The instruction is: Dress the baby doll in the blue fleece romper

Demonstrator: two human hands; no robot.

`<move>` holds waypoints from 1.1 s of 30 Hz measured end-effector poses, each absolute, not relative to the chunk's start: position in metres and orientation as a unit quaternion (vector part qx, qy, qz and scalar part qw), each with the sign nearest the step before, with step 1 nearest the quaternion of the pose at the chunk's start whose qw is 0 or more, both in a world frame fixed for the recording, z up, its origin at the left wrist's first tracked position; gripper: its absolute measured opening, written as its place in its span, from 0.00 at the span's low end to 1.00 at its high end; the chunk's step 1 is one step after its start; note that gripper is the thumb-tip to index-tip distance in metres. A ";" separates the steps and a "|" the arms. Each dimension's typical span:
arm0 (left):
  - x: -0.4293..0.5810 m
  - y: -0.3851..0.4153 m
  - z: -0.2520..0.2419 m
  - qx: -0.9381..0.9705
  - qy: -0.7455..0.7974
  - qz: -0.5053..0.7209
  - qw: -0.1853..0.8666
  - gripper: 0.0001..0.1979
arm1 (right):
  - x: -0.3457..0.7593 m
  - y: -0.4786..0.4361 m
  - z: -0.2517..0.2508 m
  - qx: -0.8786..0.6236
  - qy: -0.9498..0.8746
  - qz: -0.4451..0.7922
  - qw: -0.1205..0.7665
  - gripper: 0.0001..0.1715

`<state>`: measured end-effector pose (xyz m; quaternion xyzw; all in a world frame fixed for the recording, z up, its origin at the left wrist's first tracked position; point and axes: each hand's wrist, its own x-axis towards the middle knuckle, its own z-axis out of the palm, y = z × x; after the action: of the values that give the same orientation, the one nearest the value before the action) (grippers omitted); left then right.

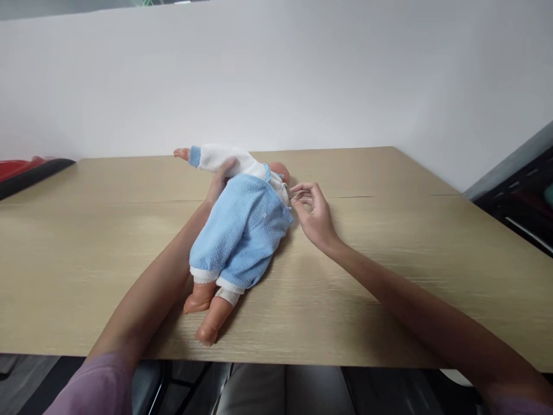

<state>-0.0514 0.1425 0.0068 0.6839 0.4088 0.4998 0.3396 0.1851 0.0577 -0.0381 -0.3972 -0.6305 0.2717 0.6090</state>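
Observation:
A baby doll (246, 213) in light blue fleece trousers and a white top lies slanted on the wooden table. Its head points away to the right, partly hidden behind the clothing, and its bare feet point toward me. One doll arm (220, 158) with a blue cuff stretches to the left; the other is hidden. My left hand (222, 178) grips the doll's upper body under that arm, most of its fingers out of sight. At the doll's right side, my right hand (315, 216) has curled fingers and thumb brought together at the edge of the white top (281, 191).
The wooden table (410, 248) reaches back to a white wall (276, 75), with a seam across it. A red and black object (34, 170) rests at the far left edge. A dark rack-like object (522, 190) stands at the right. Below the front edge is a dark chair (149, 383).

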 end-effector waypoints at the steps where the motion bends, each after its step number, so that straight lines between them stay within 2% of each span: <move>1: -0.052 0.145 0.004 0.660 0.403 0.516 0.368 0.48 | 0.183 0.054 -0.033 -0.390 -0.635 0.278 0.606 0.07; 3: -0.050 0.144 0.003 0.624 0.393 0.539 0.408 0.44 | 0.180 0.048 -0.023 -0.382 -0.644 0.294 0.593 0.08; 6: -0.042 0.133 0.008 0.642 0.390 0.527 0.398 0.37 | 0.182 0.047 -0.013 -0.386 -0.642 0.346 0.565 0.12; 11: -0.020 0.106 0.026 0.720 0.390 0.498 0.285 0.27 | 0.204 0.062 0.001 -0.410 -0.589 0.496 0.489 0.29; 14: -0.009 0.087 0.038 0.765 0.372 0.446 0.278 0.22 | 0.218 0.066 0.010 -0.418 -0.564 0.552 0.451 0.38; 16: -0.005 0.076 0.045 0.796 0.352 0.405 0.279 0.22 | 0.226 0.063 0.015 -0.413 -0.562 0.569 0.435 0.42; 18: -0.005 0.068 0.051 0.822 0.330 0.371 0.279 0.28 | 0.233 0.059 0.019 -0.401 -0.568 0.579 0.426 0.46; 21: -0.008 0.068 0.053 0.845 0.264 0.331 0.325 0.33 | 0.244 0.051 0.020 -0.410 -0.547 0.570 0.455 0.48; 24: -0.010 0.078 0.045 0.842 0.216 0.323 0.375 0.25 | 0.253 0.046 0.018 -0.424 -0.512 0.563 0.492 0.44; 26: -0.010 0.084 0.039 0.835 0.240 0.331 0.368 0.21 | 0.259 0.043 0.015 -0.415 -0.489 0.586 0.495 0.44; 30: -0.011 0.089 0.032 0.842 0.304 0.309 0.323 0.20 | 0.270 0.039 0.008 -0.387 -0.449 0.637 0.493 0.51; 33: -0.010 0.090 0.029 0.850 0.334 0.296 0.280 0.19 | 0.273 0.036 0.001 -0.391 -0.462 0.625 0.492 0.52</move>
<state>-0.0098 0.0900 0.0290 0.8500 0.3338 0.2958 0.2804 0.2733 0.0365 0.0011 -0.3908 -0.4624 0.6255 0.4922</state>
